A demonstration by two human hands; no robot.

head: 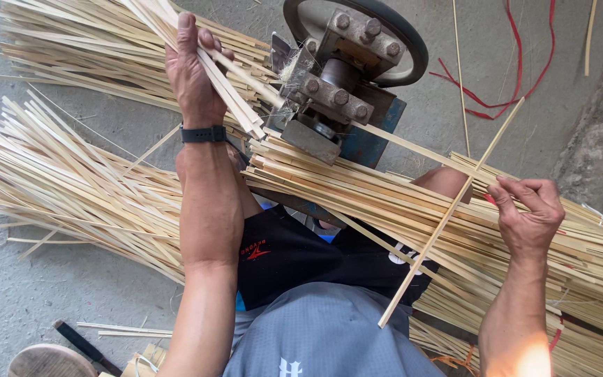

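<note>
Our left hand (193,70) is clamped on a bundle of strips (235,94) at the machine (336,91); our right hand (528,209) pinches a single strip (448,216) over the lap pile. Fingers near the rollers risk being caught, we judge.

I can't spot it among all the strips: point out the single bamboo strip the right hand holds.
In the head view, the single bamboo strip slants across the right side, pinched by the right hand above the strip pile.

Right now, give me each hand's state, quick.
Left hand: closed on a bunch of bamboo strips.
Right hand: closed, pinching a single bamboo strip.
</note>
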